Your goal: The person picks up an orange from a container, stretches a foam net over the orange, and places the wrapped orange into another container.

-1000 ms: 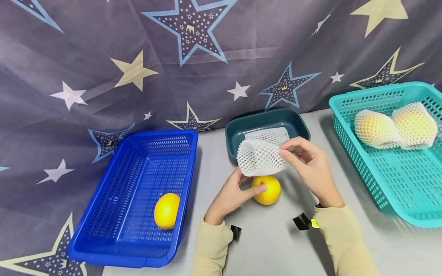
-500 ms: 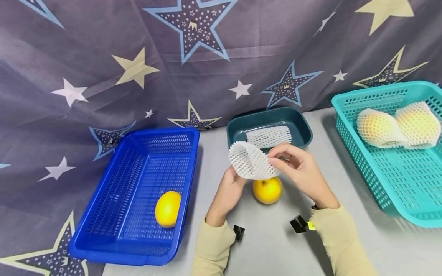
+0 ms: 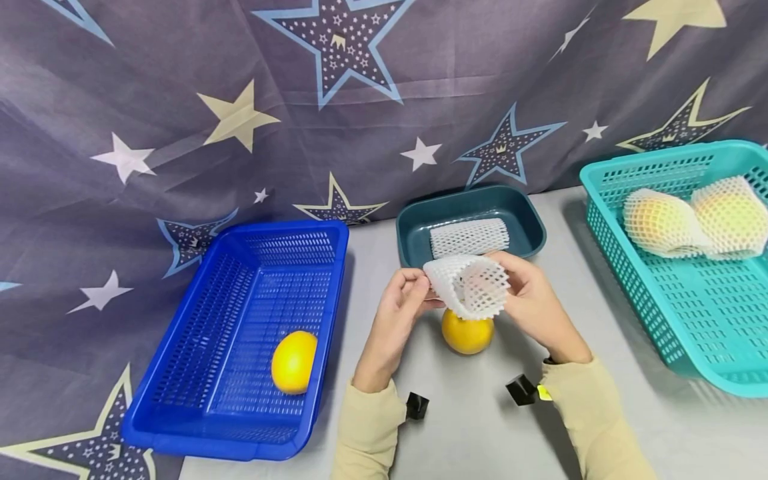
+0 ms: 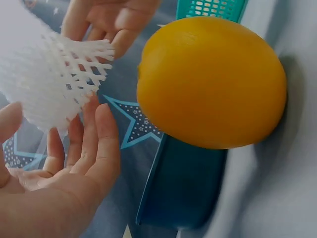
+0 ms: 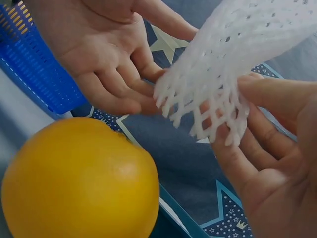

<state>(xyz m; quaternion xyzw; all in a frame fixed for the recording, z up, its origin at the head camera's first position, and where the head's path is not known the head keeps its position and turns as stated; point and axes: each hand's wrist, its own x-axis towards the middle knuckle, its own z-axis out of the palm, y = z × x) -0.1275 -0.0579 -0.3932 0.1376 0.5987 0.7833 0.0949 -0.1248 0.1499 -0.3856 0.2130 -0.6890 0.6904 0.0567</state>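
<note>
A white foam fruit net (image 3: 483,291) is held up between both hands, its mesh mouth spread and facing down toward me. My left hand (image 3: 387,327) pinches its left end between thumb and fingers. On the other side, my right hand (image 3: 538,310) grips the net's edge; in the right wrist view its thumb lies on the mesh (image 5: 213,94) with fingers behind. Just below the net, an orange (image 3: 468,335) rests on the table, untouched by either hand and partly covered by the net in the head view. The orange (image 4: 213,84) looms large in the left wrist view.
Behind the hands, a dark teal tray (image 3: 531,223) contains a flattened foam net (image 3: 470,239). A blue basket (image 3: 240,450) with one orange (image 3: 294,362) stands left. On the right, a turquoise basket (image 3: 636,300) holds two netted fruits (image 3: 663,223). A star-patterned cloth (image 3: 198,60) hangs behind.
My left hand was on the orange, then moved up to the net and now pinches its left end. The net's mouth has turned from facing left to facing down and right.
</note>
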